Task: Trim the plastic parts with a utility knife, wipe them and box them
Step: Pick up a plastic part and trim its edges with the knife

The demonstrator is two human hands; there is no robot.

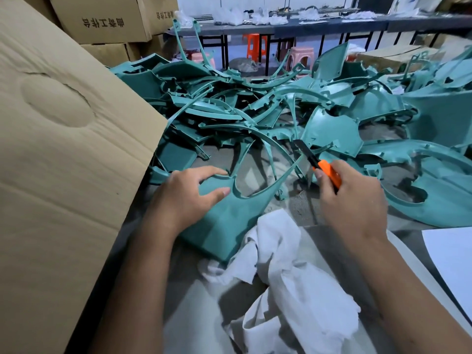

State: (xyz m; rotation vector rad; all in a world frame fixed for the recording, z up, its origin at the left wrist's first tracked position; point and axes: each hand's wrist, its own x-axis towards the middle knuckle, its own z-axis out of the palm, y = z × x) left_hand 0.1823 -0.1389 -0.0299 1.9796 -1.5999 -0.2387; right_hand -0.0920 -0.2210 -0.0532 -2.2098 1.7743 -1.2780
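A teal plastic part point(229, 221) with a long curved arm lies in front of me, partly over a white cloth point(288, 272). My left hand point(189, 198) grips its upper left edge, thumb on top and fingers curled over the rim. My right hand point(355, 200) holds an orange utility knife point(328, 172), whose dark blade end points up and left at the thin arm of the part. A big pile of teal plastic parts point(255, 106) spreads across the floor beyond.
A large open cardboard box flap point(63, 149) stands at the left. Stacked cartons point(102, 19) sit at the back left. A white sheet point(452, 259) lies at the right. Plastic stools point(301, 57) and long tables point(306, 26) are far behind.
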